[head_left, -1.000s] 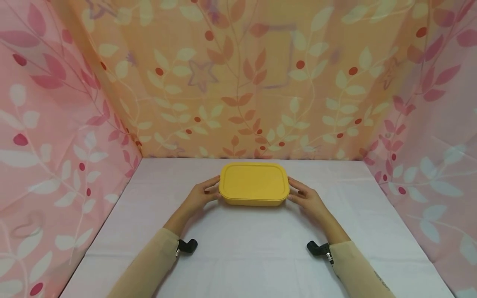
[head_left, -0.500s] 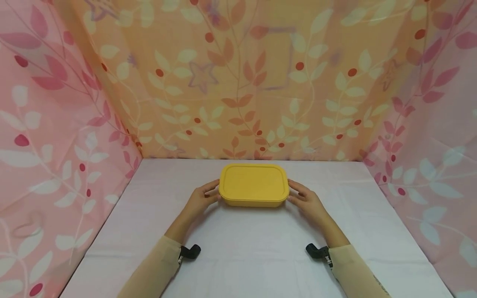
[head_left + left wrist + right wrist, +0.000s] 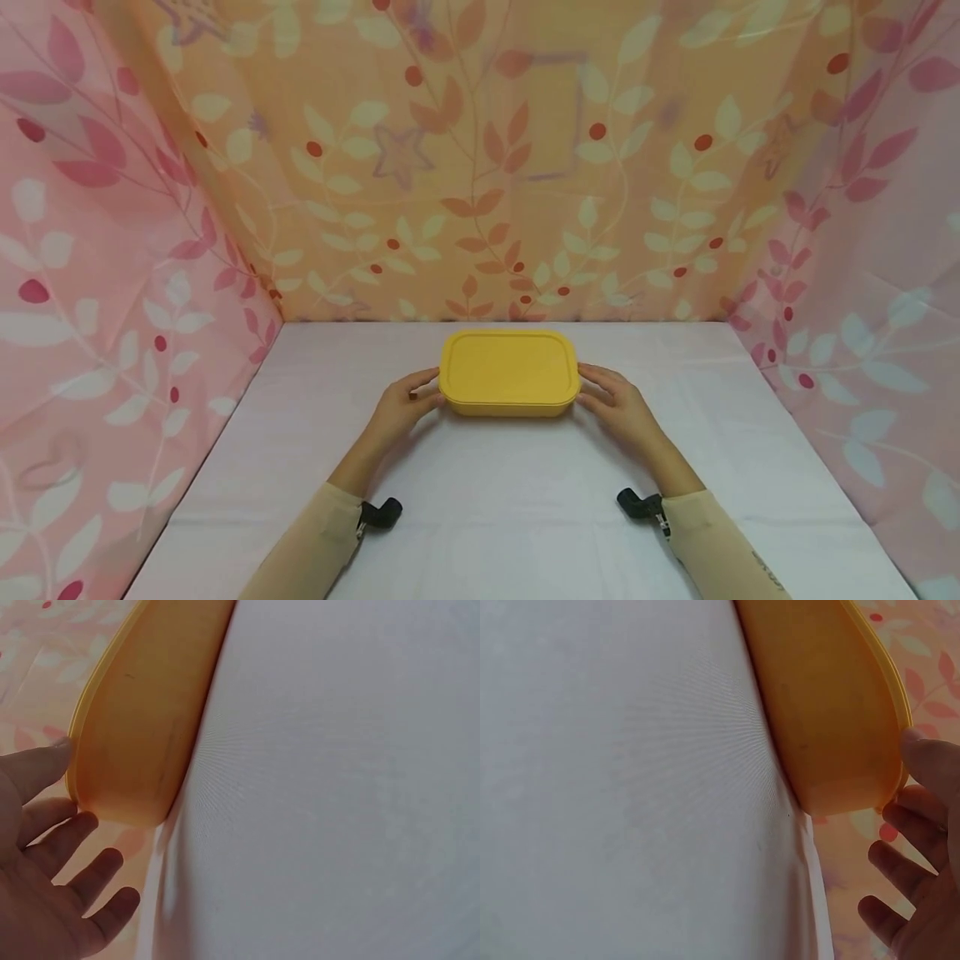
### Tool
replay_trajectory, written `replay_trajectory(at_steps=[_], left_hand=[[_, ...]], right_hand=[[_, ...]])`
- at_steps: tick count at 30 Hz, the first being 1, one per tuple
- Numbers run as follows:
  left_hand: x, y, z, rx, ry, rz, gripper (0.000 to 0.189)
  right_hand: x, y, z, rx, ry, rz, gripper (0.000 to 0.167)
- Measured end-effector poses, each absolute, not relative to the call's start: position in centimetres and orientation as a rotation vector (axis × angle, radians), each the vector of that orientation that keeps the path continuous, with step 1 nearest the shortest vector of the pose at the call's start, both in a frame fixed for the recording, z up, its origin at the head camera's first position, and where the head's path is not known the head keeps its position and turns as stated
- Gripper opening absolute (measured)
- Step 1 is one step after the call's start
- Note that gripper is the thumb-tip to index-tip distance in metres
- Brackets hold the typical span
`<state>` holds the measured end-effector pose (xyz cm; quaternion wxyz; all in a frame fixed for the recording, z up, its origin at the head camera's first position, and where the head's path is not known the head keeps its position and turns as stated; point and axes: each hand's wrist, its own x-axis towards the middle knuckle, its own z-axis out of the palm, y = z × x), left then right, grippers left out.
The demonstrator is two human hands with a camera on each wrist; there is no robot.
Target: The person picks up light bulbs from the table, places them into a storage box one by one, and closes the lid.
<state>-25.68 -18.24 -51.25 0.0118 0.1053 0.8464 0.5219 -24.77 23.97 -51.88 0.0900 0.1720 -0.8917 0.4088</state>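
A yellow rectangular box [image 3: 510,368] with rounded corners and a lid in place sits flat on the white cloth-covered table [image 3: 495,492]. My left hand [image 3: 399,410] touches its left end with the thumb and fingertips. Mirroring it, my right hand [image 3: 621,410] touches the right end. In the left wrist view, the thumb [image 3: 49,761] lies against the lid's rim, while the lower fingers spread apart, off the box. The right wrist view has the same pose, with the thumb [image 3: 926,757] at the rim. What the box contains is hidden.
An orange leaf-patterned cloth [image 3: 480,167] hangs behind the table, close to the box. Pink patterned cloths stand at the left [image 3: 97,333] and right [image 3: 862,333]. Black wrist devices [image 3: 382,512] stick out from both sleeves.
The box stays in place with both hands at its ends. My left forearm has shifted slightly; the whole head view has drifted a little.
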Motion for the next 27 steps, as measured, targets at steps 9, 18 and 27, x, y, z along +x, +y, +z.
replay_trajectory(at_steps=[9, 18, 27], left_hand=[[-25.3, -18.8, -50.6, 0.349, 2.769, 1.477, 0.052], [-25.1, -19.1, -50.0, 0.435, 2.887, 1.198, 0.05], [-24.3, -20.3, -49.6, 0.626, 3.047, 0.766, 0.042]], right_hand=[[-24.9, 23.5, -51.5, 0.65, -2.6, 0.843, 0.052], [-24.1, 23.8, -50.1, 0.671, -2.696, 0.58, 0.057], [-23.4, 24.6, -49.6, 0.713, -2.675, 0.383, 0.051]])
